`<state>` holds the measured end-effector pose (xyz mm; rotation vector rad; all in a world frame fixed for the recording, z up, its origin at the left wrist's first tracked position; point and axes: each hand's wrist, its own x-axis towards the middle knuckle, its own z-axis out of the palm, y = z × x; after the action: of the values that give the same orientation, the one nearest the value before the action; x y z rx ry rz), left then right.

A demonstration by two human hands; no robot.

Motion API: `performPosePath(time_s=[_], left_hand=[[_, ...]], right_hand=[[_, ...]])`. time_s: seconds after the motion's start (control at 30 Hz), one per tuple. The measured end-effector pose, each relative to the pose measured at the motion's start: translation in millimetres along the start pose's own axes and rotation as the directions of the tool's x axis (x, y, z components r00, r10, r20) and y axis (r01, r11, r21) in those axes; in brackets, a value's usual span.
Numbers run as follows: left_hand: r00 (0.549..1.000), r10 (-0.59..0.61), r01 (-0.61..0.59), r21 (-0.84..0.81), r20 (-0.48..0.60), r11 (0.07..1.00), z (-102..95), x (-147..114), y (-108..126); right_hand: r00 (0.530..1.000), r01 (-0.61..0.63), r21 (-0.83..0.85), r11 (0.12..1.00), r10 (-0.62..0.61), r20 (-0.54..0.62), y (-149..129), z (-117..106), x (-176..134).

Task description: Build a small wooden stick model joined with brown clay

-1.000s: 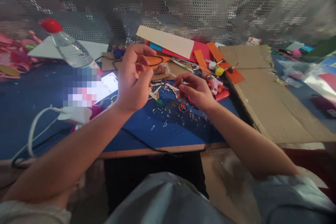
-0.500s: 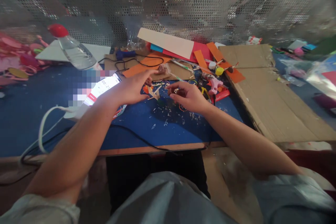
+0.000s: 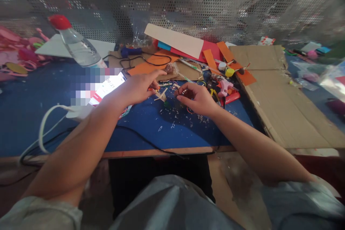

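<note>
Over the blue table (image 3: 145, 134) I see the left hand (image 3: 141, 88) loosely spread beside the pale sticks (image 3: 161, 96) lying between both hands, while the right hand (image 3: 198, 99) curls left of the pink glue gun (image 3: 225, 87), whether pinching anything I can't tell.

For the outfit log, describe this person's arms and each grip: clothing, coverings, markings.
The left grip and right grip are bare human hands, with no glove, ring or watch visible. A loose, light-grey fabric left sleeve and a matching right sleeve end around the elbows, leaving the left forearm and right forearm uncovered. No cable or marking shows on either arm.
</note>
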<state>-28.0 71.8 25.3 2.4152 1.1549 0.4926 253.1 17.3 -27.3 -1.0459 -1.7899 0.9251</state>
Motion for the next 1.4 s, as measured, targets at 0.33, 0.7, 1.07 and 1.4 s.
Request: performPosePath(time_s=[0.33,0.7,1.07,1.4], left_hand=[[0.994,-0.052,0.047,0.052,0.098,0.998,-10.6,-10,14],[0.993,-0.005,-0.010,0.132,0.115,0.991,-3.7,-15,35],[0.970,0.220,-0.232,0.136,0.102,0.963,9.9,-9,30],[0.964,0.252,-0.264,0.196,0.081,0.944,16.7,-7,22]], right_hand=[[0.998,0.063,-0.153,0.986,-0.062,0.010,-4,-3,-1],[0.985,0.163,-0.176,0.971,-0.150,0.089,-6,-2,-1],[0.968,0.249,-0.218,0.944,-0.236,0.084,-1,4,-1],[0.956,0.289,-0.198,0.937,-0.271,0.113,-1,7,0]])
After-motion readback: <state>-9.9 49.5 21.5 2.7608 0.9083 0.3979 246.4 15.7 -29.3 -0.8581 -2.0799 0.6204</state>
